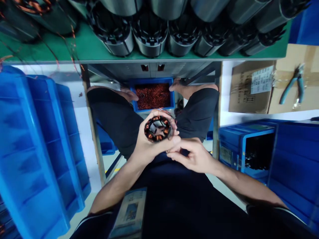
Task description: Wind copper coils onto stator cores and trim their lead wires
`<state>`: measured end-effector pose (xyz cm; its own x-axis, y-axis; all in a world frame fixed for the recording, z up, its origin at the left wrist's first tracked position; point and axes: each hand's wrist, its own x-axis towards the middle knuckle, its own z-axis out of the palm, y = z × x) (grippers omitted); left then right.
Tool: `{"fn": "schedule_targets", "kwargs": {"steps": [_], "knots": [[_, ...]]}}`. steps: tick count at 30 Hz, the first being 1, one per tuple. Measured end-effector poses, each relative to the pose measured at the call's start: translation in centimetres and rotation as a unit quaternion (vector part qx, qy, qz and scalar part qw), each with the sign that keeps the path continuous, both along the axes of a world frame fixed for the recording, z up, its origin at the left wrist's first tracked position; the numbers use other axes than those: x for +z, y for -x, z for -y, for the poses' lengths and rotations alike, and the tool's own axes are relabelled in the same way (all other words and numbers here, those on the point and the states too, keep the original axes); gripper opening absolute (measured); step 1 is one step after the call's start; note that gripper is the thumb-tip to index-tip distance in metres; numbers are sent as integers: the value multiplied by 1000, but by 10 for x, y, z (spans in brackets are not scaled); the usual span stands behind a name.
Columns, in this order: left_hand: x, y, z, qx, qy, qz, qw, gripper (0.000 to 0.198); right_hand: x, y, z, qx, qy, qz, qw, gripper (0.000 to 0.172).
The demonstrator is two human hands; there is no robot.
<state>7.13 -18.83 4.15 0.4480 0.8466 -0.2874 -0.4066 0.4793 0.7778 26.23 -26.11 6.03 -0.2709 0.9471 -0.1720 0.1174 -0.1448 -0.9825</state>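
A motor stator (164, 134), a dark ring with copper windings around its inside, is held in front of my lap. My left hand (147, 149) wraps around it, and its open end faces up toward me. Thin copper wire ends stick out at its far edge. My right hand (193, 154) is just right of the stator, thumb and fingers pinched together beside my left thumb. What that pinch holds, if anything, is too small to make out.
Rows of stators (151, 39) stand on the green bench (82, 46) ahead. Below sits a blue bin (152, 79) of copper-coloured bits. Blue crates (37, 132) line the left. At right are pliers (294, 84) on a cardboard box (251, 96), above a blue crate (231, 139) holding dark parts.
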Motion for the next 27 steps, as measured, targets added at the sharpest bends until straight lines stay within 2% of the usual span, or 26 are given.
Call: {"fn": "schedule_targets", "kwargs": {"steps": [2,4,5,7,9,11,13,15,17,20,24,27], "knots": [[6,-2,0,1,-88,-57,994,51,-19,-14,-4,27,29,27,999,44],[13,-1,-1,-13,-163,-101,981,53,-21,-36,-17,23,83,45,995,45],[17,1,-1,-24,-192,-121,974,55,-15,-46,-25,10,113,36,993,43],[25,4,-2,-46,-219,-141,964,63,10,-62,-43,-5,163,-28,986,40],[31,7,-2,-70,-210,-138,965,79,39,-67,-59,36,172,-84,981,39],[36,9,0,-98,-186,-121,970,92,63,-64,-71,91,166,-91,978,36],[36,12,4,-131,-179,-114,968,98,76,-58,-77,117,165,-81,976,34],[32,14,7,-136,-207,-112,962,102,81,-52,-79,102,158,-74,979,33],[28,13,7,-100,-274,-103,951,98,82,-50,-77,75,151,-69,983,32],[24,10,3,-7,-361,-84,929,79,78,-55,-70,35,172,-70,982,30],[24,5,-1,65,-392,-134,908,66,66,-78,-59,-20,186,-33,982,28],[22,5,-1,94,-411,-195,886,63,61,-97,-52,-93,109,39,989,20]]}}
